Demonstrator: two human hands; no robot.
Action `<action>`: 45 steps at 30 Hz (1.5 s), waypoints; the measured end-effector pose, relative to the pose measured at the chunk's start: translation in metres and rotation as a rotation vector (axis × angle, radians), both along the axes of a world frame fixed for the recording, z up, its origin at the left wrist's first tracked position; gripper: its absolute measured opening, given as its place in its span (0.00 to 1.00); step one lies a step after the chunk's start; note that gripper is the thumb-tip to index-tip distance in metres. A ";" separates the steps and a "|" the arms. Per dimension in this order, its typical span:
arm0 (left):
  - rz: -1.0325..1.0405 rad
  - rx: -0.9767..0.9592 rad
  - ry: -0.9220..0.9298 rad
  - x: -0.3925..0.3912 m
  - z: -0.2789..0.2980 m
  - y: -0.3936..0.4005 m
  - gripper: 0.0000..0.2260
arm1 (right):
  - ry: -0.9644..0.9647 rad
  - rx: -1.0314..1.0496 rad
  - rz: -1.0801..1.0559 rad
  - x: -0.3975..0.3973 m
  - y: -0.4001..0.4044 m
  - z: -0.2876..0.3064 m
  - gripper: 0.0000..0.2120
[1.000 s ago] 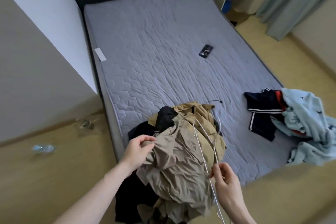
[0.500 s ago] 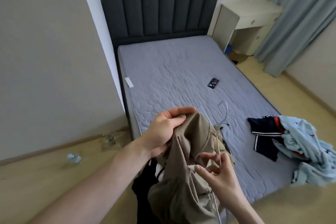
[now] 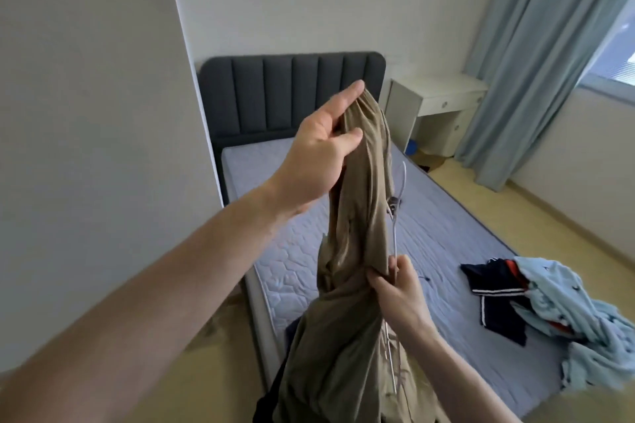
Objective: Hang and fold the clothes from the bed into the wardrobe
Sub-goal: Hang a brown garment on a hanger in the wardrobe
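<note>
Khaki cotton garment (image 3: 357,216) is up off the grey quilted mattress (image 3: 446,251) now, where a second ago it lay bunched in the pile! The left hand (image 3: 319,154) has hoisted it high, thumb and fingers pinching the top fold, while the right hand (image 3: 398,288) grips the cloth lower down together with thin white wire hangers (image 3: 395,227). Looks like he's stretching it out to find its shape before hanging. Still waiting on the bed: a navy striped garment (image 3: 494,299) and a pale blue printed one (image 3: 567,312).

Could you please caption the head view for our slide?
Left hand lifts khaki garment; right hand pinches it with a wire hanger over the bed.
</note>
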State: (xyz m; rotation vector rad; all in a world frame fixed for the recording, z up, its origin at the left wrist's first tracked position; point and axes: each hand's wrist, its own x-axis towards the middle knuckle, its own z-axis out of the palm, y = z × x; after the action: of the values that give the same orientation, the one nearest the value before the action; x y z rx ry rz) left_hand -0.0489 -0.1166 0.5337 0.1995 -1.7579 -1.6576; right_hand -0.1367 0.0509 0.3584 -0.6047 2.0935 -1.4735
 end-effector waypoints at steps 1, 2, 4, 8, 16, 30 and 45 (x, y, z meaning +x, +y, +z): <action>0.062 -0.139 -0.056 0.003 0.003 -0.012 0.25 | -0.052 -0.056 0.001 -0.005 -0.003 0.008 0.08; 0.122 -0.255 -0.129 0.006 0.002 -0.027 0.25 | -0.117 -0.120 -0.001 -0.008 -0.006 0.017 0.06; 0.208 -0.379 -0.313 0.010 -0.010 -0.061 0.25 | -0.232 -0.246 -0.032 -0.014 -0.011 0.036 0.05; 0.184 -0.386 -0.822 0.029 -0.068 -0.110 0.33 | -0.392 -0.409 -0.067 -0.021 -0.022 0.074 0.09; -0.117 -0.198 -1.194 0.064 -0.242 -0.037 0.06 | -0.559 -0.462 -0.002 -0.014 -0.045 0.098 0.06; -0.164 0.884 -0.608 0.041 -0.269 -0.002 0.27 | -0.629 -0.425 0.229 0.001 -0.052 0.120 0.07; -0.226 0.725 -0.916 0.049 -0.256 0.018 0.17 | -0.779 -0.376 0.395 0.003 -0.035 0.121 0.05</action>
State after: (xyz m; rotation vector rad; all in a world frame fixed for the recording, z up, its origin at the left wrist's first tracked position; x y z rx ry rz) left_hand -0.0002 -0.0987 0.2781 1.2986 -1.6868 -2.5675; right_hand -0.1338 0.0162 0.4797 -0.4372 1.0523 -1.5373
